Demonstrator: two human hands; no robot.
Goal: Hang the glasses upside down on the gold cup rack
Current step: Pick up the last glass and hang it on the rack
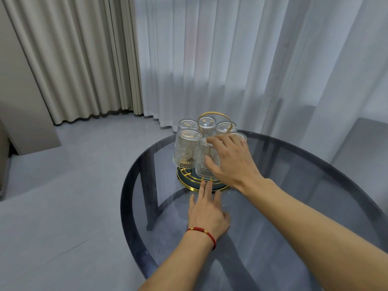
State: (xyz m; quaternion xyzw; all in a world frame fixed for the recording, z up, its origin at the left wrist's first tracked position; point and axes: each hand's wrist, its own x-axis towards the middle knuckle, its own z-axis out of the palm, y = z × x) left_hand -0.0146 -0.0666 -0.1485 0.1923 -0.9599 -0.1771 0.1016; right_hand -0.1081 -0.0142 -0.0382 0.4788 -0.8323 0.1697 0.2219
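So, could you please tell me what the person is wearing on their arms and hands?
Both forearms are bare, with no sleeves in view. The left hand has a thin red cord bracelet with small gold beads at the wrist. The right hand shows no jewellery or glove.

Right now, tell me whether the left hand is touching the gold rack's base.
Touching. The head view shows the left hand flat on the glass table, its two longest fingertips resting on the gold rim of the rack base.
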